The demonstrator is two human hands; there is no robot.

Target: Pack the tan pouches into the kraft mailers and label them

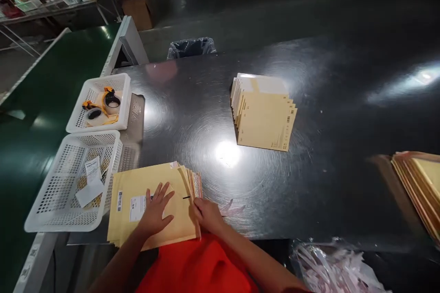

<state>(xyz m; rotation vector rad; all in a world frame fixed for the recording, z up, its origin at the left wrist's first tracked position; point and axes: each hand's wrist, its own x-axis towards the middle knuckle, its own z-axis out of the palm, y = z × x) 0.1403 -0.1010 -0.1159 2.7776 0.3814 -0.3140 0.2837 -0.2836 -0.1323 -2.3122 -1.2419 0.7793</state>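
Two hands are working the near stack of padded envelopes [151, 201]: your left hand [154, 210] is lying flat, fingers spread, on the labelled top one, while your right hand [206, 214] is pinching the flap edge; judging by this, sealing needs firm pressing next.

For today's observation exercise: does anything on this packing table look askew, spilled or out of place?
Mostly tidy. The far stack of envelopes is fanned and skewed to the table edge. Thin clear strips lie loose on the table beside the right hand. The left hand lies flat on the near stack of envelopes.
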